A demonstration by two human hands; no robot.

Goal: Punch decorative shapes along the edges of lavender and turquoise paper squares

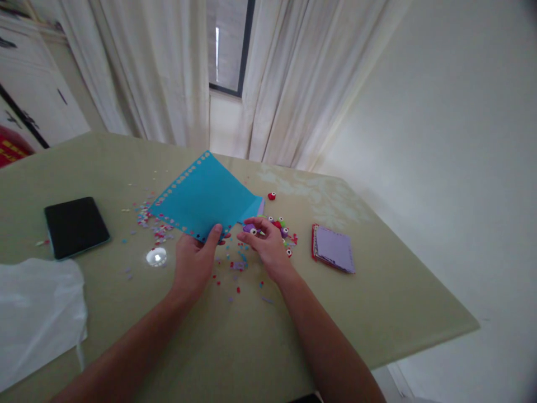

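Note:
My left hand (197, 257) is closed on the near corner of a blue sheet of paper (205, 193), thumb on top. Small shapes are punched out along two of the sheet's edges, and its right corner is folded over. Just right of the sheet, my right hand (266, 246) curls its thumb and index finger around a small purple paper punch (250, 228) with a googly eye. Partly hidden behind that hand lie several more punches (282, 219) in red, green and purple. A red punch (272, 196) sits apart, farther back.
Paper bits (157, 226) are scattered left of the sheet and below the hands. A stack of coloured paper (333, 248) lies at right. On the left are a black tablet (76, 226), a round clear piece (156, 257) and a white bag (37, 313). Curtains hang behind the table (403, 291).

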